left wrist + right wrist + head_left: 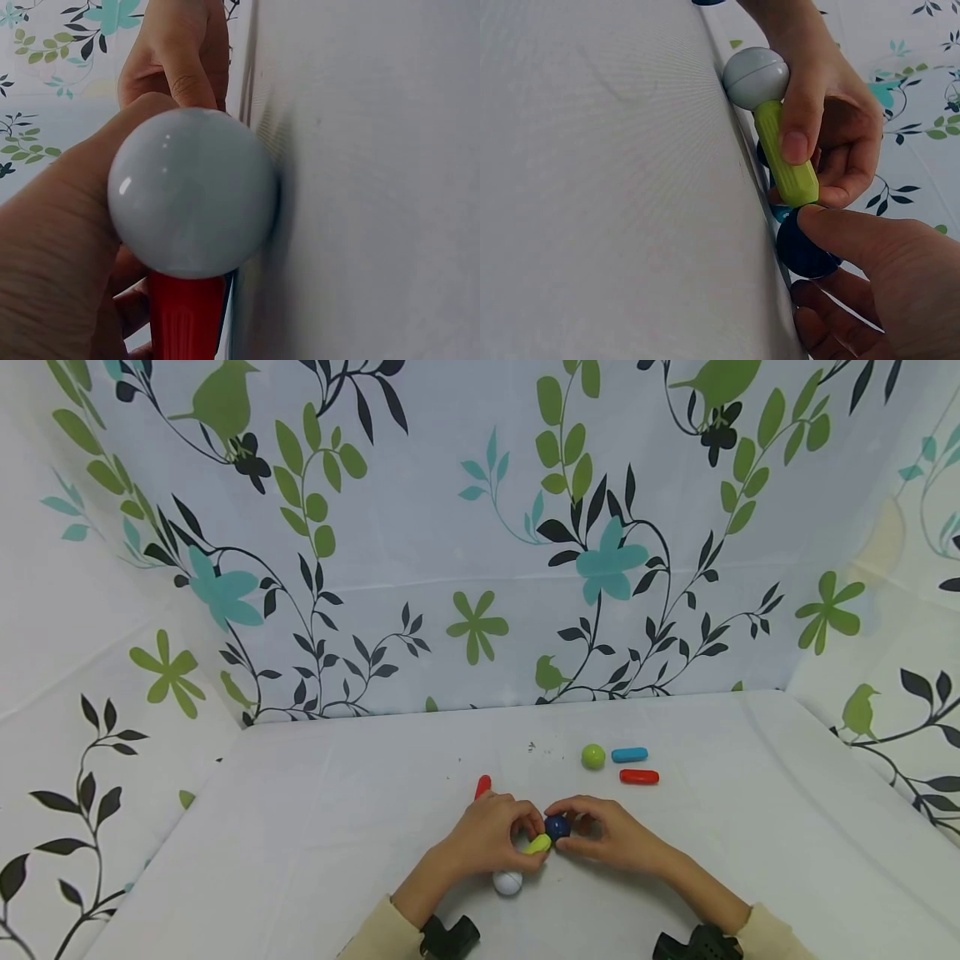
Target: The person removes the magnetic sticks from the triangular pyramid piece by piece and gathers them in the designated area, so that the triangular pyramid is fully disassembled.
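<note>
– What are your hands doing?

– My left hand [477, 837] is curling its thumb and fingers in close, pinching a yellow-green stick [791, 178] at the lower middle of the head view. My right hand [617, 837] is bending a little wider, gripping a dark blue ball [557, 827] between thumb and fingertips.

– Is the head view showing the whole stick?

– Only one end; my fingers are covering the rest. The right wrist view is showing more: the stick is slanting down right of centre, a white ball [756, 79] touching its upper end and the blue ball touching its lower one. I can't tell whether stick and blue ball are joined.

– And the left wrist view?

– There the white ball is filling the middle and hiding the stick, while a red stick [184, 319] is showing below it.

– How is the yellow-green stick looking?

– Its sides are showing long ridges, and its lower end is tapering. The white ball is carrying a thin seam.

– What is only the head view catching?

– A green ball [593, 757], a light blue stick [629, 754] and another red stick [639, 777], all lying right of centre.
</note>
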`<state>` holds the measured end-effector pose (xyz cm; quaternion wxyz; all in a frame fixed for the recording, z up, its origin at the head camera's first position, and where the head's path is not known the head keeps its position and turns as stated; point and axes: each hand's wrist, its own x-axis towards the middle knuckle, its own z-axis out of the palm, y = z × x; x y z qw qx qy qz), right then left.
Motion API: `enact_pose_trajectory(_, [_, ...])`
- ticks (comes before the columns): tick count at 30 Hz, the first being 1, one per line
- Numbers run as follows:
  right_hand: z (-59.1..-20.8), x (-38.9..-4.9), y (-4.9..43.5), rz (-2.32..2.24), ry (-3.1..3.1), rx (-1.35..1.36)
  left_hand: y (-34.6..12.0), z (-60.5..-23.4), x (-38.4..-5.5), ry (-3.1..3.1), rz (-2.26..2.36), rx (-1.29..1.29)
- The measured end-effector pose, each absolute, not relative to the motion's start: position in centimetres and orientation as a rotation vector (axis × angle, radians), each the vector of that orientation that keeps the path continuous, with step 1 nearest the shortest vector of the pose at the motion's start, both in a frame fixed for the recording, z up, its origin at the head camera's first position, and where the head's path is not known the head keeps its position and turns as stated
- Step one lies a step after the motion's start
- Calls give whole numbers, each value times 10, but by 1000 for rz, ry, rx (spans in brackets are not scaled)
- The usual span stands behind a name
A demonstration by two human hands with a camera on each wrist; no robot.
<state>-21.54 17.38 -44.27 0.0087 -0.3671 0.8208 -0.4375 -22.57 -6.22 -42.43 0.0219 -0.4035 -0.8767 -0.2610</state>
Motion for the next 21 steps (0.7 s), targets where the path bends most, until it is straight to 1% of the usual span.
enact_pose_trajectory(6, [-444, -218, 176, -1375, 2606, -1099, -64, -424, -227, -2711, -800, -1303])
enact_pose_trajectory(16, [-444, -223, 184, -1402, 2672, -1040, -65, -423, -226, -2743, -820, -1319])
enact_pose_trajectory(21, [-445, -227, 190, -1444, 2732, -960, -66, -423, -227, -2743, -826, -1325])
